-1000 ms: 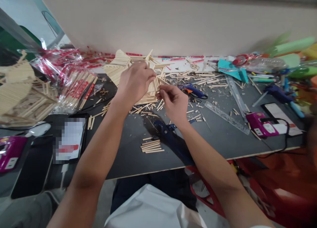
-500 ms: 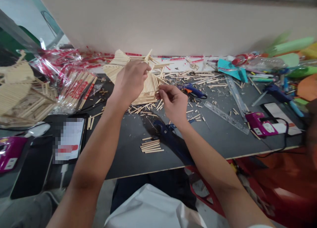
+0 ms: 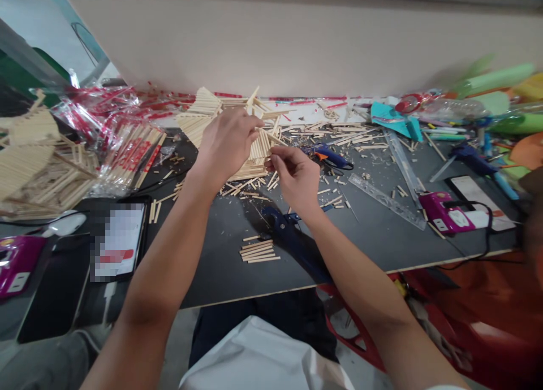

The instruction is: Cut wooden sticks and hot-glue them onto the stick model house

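Note:
A model built of thin wooden sticks (image 3: pixel 203 116) stands at the back middle of the dark table (image 3: pixel 373 237). My left hand (image 3: pixel 227 144) is closed on the model's front part, fingers wrapped over the sticks. Just to its right, my right hand (image 3: pixel 294 175) pinches a short stick at the model's lower front edge. Loose cut sticks (image 3: pixel 259 250) lie in a small pile nearer to me.
A blue glue gun (image 3: pixel 328 155), a clear ruler (image 3: pixel 386 200), a pink tool (image 3: pixel 445 217) and dark blue cutters (image 3: pixel 280 220) lie right of the hands. At left are a phone (image 3: pixel 119 240), packets of sticks (image 3: pixel 127 141) and another stick model (image 3: pixel 38 164).
My left hand has shifted slightly on the model and my right hand has moved a little left toward it. Everything else on the table stays put.

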The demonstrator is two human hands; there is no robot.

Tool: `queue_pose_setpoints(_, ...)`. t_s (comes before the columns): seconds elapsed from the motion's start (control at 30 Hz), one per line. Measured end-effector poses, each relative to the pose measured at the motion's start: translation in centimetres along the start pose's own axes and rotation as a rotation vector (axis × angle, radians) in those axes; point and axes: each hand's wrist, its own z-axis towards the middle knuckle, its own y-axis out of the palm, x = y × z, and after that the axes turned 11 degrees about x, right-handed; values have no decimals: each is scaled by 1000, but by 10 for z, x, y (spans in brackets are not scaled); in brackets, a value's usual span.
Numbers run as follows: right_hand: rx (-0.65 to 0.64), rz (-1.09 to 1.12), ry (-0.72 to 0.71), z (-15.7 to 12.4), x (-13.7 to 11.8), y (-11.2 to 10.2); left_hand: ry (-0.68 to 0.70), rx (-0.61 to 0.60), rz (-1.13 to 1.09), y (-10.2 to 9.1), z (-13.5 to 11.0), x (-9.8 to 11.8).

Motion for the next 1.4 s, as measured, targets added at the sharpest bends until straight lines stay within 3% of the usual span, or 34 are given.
queue_pose_setpoints(0.27,7,-22,-2,0,0,0,45,45,-32,3,-1,-5)
queue_pose_setpoints(0.67,9,-14,-35,-1,-2,0,53,-8,-68,1,-1,-4)
queue_pose_setpoints(1.4,33,-69,-61,-1,1,1,92,26,-83,2,-3,-7)
